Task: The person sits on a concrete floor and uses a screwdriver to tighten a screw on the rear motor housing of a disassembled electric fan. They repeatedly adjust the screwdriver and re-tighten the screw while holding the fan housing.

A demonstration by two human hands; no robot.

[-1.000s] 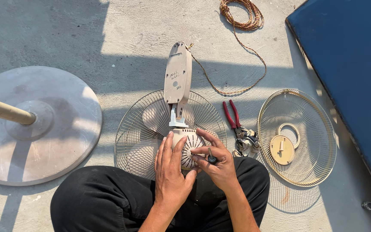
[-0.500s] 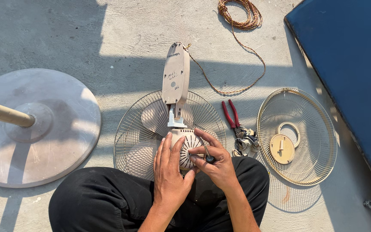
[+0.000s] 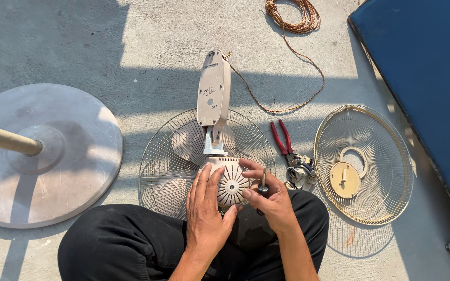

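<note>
On the concrete floor (image 3: 79,41) in front of my crossed legs in black trousers (image 3: 121,244), the head view shows one fan motor housing (image 3: 230,182), cream and slotted, lying over the rear fan guard (image 3: 167,171). My left hand (image 3: 204,208) lies flat against the housing's side, fingers extended, steadying rather than clasping it. My right hand (image 3: 272,200) is closed around one screwdriver (image 3: 263,182), its shaft upright just beside the housing. I count two wire guards: the rear one under the motor, with blades showing through it, and a front fan guard (image 3: 386,171) lying like a shallow dish to the right. Inside that one sit a round cap (image 3: 345,180) and a plastic ring (image 3: 355,154). Between the guards lies one pair of red-handled pliers (image 3: 282,138). One fan neck (image 3: 214,93) points away from me, one coiled cord (image 3: 292,13) beyond it, one round base (image 3: 69,166) at left.
</note>
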